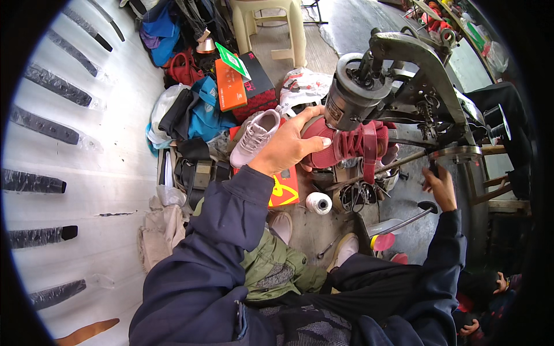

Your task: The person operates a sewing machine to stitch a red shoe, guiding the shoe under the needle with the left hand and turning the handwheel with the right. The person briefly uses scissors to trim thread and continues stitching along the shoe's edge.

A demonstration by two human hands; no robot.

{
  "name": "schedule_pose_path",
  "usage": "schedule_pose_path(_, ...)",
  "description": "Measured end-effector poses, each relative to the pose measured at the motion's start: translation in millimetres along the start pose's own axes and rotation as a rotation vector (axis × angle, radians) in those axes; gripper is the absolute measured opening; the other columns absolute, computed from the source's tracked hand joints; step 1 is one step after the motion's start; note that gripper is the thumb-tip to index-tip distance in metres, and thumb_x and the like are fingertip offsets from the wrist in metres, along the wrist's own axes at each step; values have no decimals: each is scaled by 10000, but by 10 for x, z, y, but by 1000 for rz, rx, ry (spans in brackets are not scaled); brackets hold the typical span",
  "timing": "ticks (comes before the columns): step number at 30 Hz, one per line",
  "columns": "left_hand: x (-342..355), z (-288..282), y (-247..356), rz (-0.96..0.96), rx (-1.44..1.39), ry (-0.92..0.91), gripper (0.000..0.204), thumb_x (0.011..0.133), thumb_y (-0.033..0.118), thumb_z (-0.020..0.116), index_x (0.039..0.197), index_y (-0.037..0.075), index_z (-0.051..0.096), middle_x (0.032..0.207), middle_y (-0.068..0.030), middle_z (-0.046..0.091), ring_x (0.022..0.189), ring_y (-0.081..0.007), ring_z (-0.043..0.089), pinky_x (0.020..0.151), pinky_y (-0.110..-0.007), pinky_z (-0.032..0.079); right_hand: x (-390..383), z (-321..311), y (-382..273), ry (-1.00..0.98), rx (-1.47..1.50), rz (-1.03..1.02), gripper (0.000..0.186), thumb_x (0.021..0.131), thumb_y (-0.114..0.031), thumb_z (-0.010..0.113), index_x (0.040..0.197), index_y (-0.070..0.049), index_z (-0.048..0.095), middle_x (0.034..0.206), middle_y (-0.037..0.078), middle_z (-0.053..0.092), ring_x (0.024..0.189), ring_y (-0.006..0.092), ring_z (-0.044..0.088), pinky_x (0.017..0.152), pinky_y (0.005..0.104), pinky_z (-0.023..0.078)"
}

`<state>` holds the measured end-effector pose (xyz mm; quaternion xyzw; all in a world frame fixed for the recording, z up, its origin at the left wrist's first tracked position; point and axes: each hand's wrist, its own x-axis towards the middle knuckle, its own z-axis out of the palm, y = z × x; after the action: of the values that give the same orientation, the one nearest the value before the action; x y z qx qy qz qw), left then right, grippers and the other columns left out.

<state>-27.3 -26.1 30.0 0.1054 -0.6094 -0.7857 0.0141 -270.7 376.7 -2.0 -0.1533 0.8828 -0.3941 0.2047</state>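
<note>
A dark red shoe (346, 145) with laces and a strap sits at the arm of a metal shoe-patching machine (416, 63), beneath its round grey head. My left hand (293, 141) grips the shoe's left end, thumb on top and fingers around the far side. On the right, my right hand (442, 189) is closed around a small dark crank handle below the machine's wheel (456, 153). The machine head hides part of the shoe. A pale pink sneaker (254, 138) lies just beyond my left wrist.
Behind are shoe boxes (232, 86), bags (203, 109) and a cream plastic stool (268, 14). A white thread spool (318, 203) stands on the floor near my feet. Wrapped dark strips (55, 85) hang on the white left wall. Another person's hands (470, 327) show at lower right.
</note>
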Motion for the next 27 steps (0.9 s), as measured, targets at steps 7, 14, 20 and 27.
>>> schedule_pose_path(7, 13, -2, -22, 83, 70, 33, 703, 877, 163, 693, 1494, 6, 396, 1283, -98, 597, 860, -117, 639, 514, -274, 553, 43, -849, -128, 593, -142, -190, 149, 975, -163, 587, 991, -28, 647, 735, 26, 604, 598, 102, 535, 562, 268, 439)
schedule_pose_path(14, -47, -3, 45, 99, 111, 11, 741, 935, 286, 693, 1509, -48, 364, 1516, -171, 447, 1446, -220, 354, 1192, -349, 261, 381, -561, 871, 435, -86, 43, 305, 946, -180, 603, 1205, -18, 605, 792, 99, 652, 564, 169, 602, 523, 326, 490)
schedule_pose_path(20, 39, -25, 145, 136, 279, -60, 908, 804, 576, 796, 1427, -9, 489, 1463, -135, 517, 1370, -204, 427, 1143, -339, 319, 136, 144, 353, 101, -48, 73, 440, 954, -215, 615, 1283, 68, 548, 710, 71, 580, 556, 147, 575, 517, 312, 497)
schedule_pose_path(27, 143, 39, 22, 238, 369, 38, 906, 728, 506, 883, 1366, -32, 530, 1325, -122, 628, 1212, -194, 554, 1082, -332, 395, -31, 224, -135, 83, -2, 70, 420, 957, -209, 628, 1273, 57, 552, 692, 52, 568, 551, 137, 565, 519, 301, 491)
